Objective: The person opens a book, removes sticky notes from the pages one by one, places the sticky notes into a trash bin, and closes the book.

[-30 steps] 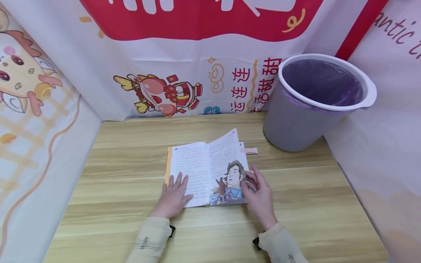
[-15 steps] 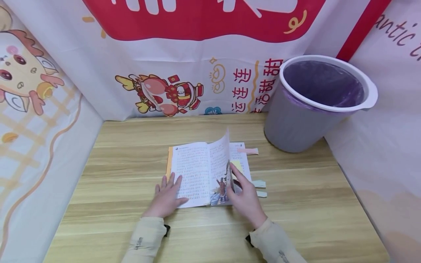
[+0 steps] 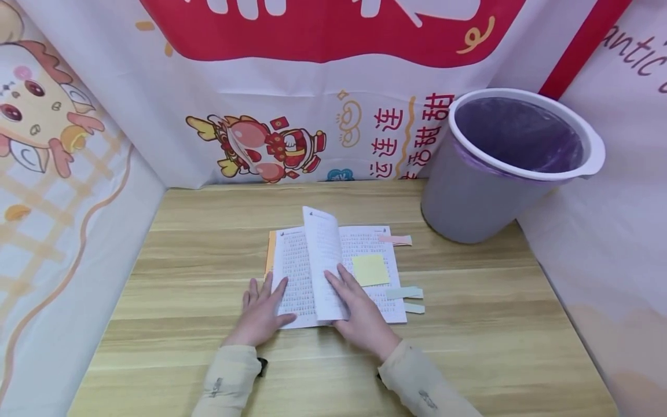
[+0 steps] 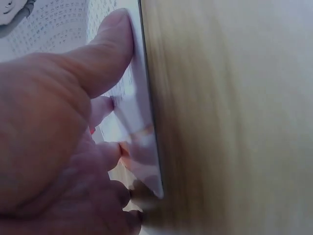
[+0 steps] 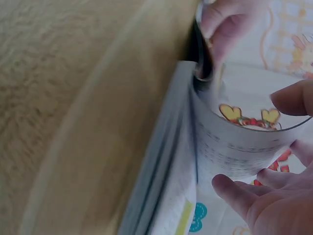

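An open book (image 3: 294, 243) with printed text lies on the wooden table. One page (image 3: 323, 249) stands lifted near the spine, leaning left. My right hand (image 3: 365, 318) touches this page with extended fingers; in the right wrist view the curved page (image 5: 234, 147) runs between the thumb and the fingers (image 5: 234, 196). My left hand (image 3: 260, 315) rests on the lower left of the left page, its fingers spread and its thumb (image 4: 115, 44) along the bottom edge. A yellow sticky note (image 3: 370, 270) is on the right page. Pink (image 3: 395, 240) and pale green tabs (image 3: 405, 293) stick out at the right edge.
A grey bin (image 3: 469, 191) with a white rim and purple liner stands at the table's back right. Printed cloth (image 3: 292, 87) hangs behind the table (image 3: 208, 231) and along both sides.
My right hand has moved left, carrying the illustrated page up and over the spine. The yellow note has come into view. My left hand has shifted slightly left and stays on the book.
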Motion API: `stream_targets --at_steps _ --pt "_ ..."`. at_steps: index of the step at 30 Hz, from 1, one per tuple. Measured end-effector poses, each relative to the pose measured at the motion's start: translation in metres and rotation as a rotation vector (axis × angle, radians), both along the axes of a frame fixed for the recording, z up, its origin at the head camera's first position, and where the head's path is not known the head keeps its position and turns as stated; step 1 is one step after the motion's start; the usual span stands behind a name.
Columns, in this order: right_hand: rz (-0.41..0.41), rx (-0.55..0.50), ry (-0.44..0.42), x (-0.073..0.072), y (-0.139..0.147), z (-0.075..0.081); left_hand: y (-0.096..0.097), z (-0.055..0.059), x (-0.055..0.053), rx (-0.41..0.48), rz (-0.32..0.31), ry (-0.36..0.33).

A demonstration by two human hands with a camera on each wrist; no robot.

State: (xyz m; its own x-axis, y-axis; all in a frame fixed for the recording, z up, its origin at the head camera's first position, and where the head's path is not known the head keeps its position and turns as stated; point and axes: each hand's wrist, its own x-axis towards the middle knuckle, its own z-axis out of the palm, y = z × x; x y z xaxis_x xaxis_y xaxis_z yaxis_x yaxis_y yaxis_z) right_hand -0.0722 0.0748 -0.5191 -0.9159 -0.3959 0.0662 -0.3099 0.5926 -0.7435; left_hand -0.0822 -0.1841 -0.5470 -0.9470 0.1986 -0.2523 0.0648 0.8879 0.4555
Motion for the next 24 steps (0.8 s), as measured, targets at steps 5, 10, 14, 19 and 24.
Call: stream_targets --at_steps 5,10,14,19,24 --pt "0.061 0.133 0.012 -0.002 -0.01 -0.008 -0.01 -0.006 0.0 0.017 -0.016 0.028" --pt "0.112 0.229 0.041 -0.003 -0.02 -0.013 -0.022 0.006 0.0 0.202 0.008 -0.025" --pt "0.133 0.303 0.075 -0.003 -0.027 -0.014 -0.03 0.016 0.001 0.303 0.056 -0.069" --pt "0.165 0.358 0.085 -0.003 -0.03 -0.014 -0.031 0.021 -0.005 0.316 0.11 -0.063" --pt "0.194 0.392 0.11 -0.006 -0.033 -0.017 -0.023 0.023 -0.013 0.308 0.099 -0.03"
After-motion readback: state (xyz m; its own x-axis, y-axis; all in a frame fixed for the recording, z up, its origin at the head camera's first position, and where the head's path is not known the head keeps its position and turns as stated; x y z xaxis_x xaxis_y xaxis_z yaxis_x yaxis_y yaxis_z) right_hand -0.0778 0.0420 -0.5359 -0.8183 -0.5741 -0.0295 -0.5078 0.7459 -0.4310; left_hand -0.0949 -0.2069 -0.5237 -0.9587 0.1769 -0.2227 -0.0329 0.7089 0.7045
